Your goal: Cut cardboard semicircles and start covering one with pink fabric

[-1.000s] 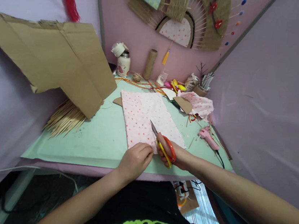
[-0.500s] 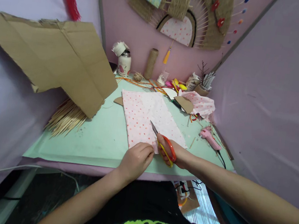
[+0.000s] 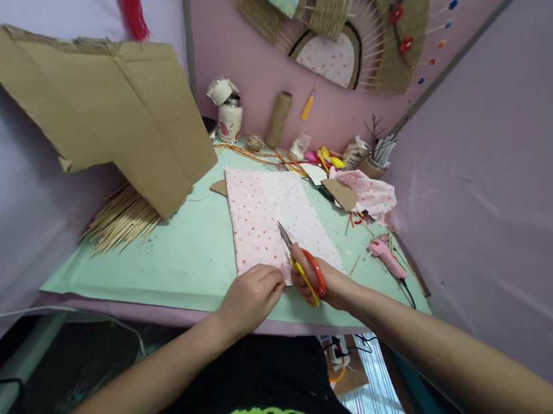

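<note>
A white cloth with pink dots lies flat on the mint green table. My left hand is closed, pinching the cloth's near edge. My right hand grips scissors with orange and yellow handles; their blades point up and left into the cloth just right of my left hand.
A large cardboard sheet leans at the left over a bundle of bamboo sticks. A pink glue gun lies at the right. More dotted cloth, cardboard pieces, a flask, a twine spool and small supplies crowd the back.
The scissors and my right hand have edged slightly forward into the cloth. My left hand keeps its pinch on the near edge.
</note>
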A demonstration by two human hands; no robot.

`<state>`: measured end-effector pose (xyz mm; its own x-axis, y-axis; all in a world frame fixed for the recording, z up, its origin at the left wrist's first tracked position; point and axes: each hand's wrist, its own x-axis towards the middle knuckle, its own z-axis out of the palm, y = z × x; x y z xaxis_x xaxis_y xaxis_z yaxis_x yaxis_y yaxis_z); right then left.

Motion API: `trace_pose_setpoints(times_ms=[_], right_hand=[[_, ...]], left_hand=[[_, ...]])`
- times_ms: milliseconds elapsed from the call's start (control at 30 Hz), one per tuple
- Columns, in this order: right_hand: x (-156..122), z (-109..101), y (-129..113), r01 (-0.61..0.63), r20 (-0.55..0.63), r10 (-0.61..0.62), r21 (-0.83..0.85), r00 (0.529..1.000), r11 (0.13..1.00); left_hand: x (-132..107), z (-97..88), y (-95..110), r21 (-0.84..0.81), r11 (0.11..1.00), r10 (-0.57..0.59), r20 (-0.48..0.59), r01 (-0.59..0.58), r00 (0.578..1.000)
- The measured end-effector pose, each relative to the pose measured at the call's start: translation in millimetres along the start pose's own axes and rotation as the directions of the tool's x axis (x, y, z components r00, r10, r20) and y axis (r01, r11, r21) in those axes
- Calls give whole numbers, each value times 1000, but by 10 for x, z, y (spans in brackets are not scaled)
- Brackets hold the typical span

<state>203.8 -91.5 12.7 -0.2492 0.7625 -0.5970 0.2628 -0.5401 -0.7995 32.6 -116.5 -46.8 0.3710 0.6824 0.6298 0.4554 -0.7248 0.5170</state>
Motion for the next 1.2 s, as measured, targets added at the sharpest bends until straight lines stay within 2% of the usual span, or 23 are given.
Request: trace_pose_setpoints(times_ms=[400, 1000, 1200], right_hand=[[90, -39, -86, -49, 7, 49, -25, 999, 998], [101, -18, -93, -31, -91, 21, -117, 996, 993], [113, -40, -122, -38, -20, 37, -57, 999, 998]], left_hand=[[-4, 8, -4, 0, 1000, 9, -24, -9, 1000], [-8, -3, 3, -7, 1000, 6, -7, -6, 1000], [-4, -3, 3, -12, 1000, 1, -7, -1, 1000]])
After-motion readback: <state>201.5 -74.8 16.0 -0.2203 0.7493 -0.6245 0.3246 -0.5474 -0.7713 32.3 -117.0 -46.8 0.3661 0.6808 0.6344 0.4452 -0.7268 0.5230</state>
